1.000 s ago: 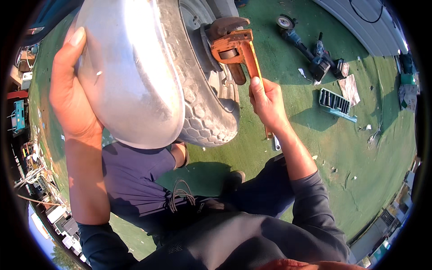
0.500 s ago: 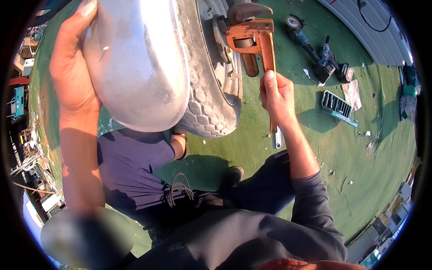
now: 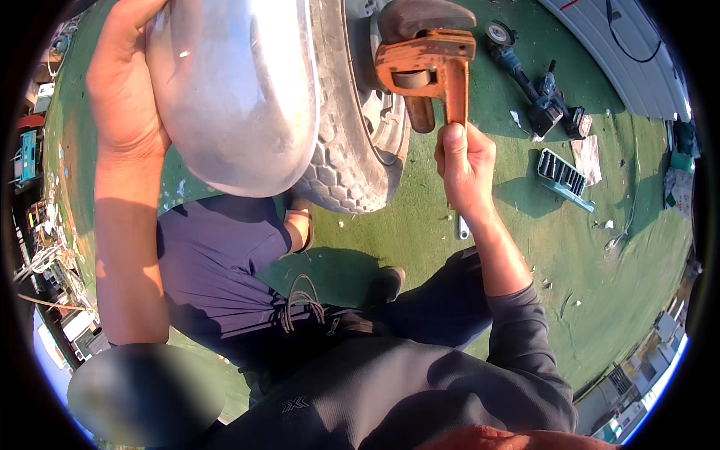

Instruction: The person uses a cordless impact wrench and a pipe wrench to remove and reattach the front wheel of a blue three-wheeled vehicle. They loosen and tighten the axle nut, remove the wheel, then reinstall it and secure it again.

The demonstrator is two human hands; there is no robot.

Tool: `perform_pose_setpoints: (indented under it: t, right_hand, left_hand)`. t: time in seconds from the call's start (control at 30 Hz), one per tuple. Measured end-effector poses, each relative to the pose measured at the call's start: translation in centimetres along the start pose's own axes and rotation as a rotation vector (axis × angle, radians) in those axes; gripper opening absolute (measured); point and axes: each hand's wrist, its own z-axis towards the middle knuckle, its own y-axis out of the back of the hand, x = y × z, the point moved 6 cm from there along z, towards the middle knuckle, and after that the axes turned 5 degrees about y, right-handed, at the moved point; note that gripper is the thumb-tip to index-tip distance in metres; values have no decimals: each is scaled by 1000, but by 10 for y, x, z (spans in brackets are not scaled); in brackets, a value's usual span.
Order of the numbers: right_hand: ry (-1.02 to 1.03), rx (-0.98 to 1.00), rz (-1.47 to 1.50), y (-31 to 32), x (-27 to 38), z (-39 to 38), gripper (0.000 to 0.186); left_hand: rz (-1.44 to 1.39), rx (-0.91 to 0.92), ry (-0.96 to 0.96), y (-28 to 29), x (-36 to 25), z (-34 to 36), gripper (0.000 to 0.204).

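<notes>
A silver metal fender [image 3: 232, 97] curves over a tyre [image 3: 341, 150] with a honeycomb tread, in front of me. My left hand [image 3: 127, 97] grips the fender's left side; the fingertips are hidden behind it or out of view. In my right hand [image 3: 466, 169] is an orange pipe wrench [image 3: 454, 75], the fingers wrapped round its handle and the thumb lying along it. Its dark jaws are beside the wheel hub to the right of the tyre; I cannot tell whether they touch a part there.
On the green floor [image 3: 600, 300] to the right lie an angle grinder [image 3: 514, 67], another cordless power tool [image 3: 551, 105] and a socket tray [image 3: 562, 176] by a crumpled paper [image 3: 586, 159]. A silver tool end [image 3: 463, 227] shows below my right hand. Clutter lines the left edge.
The pipe wrench has shifted slightly right with my right hand, its head farther from the hub. My left hand stays on the fender, which sits a little higher in view.
</notes>
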Motion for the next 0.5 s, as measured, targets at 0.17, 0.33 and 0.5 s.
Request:
perform_pose_setpoints:
  t: [0.17, 0.33, 0.5]
  right_hand:
    - [254, -381, 232, 47, 18, 4, 50]
    - [-20, -95, -128, 0, -24, 5, 42]
    - [125, -273, 141, 30, 14, 1, 50]
  left_hand:
    - [-68, 7, 38, 11, 5, 3, 49]
    - [-91, 43, 45, -7, -1, 3, 48]
    - [-146, 52, 56, 8, -3, 2, 46]
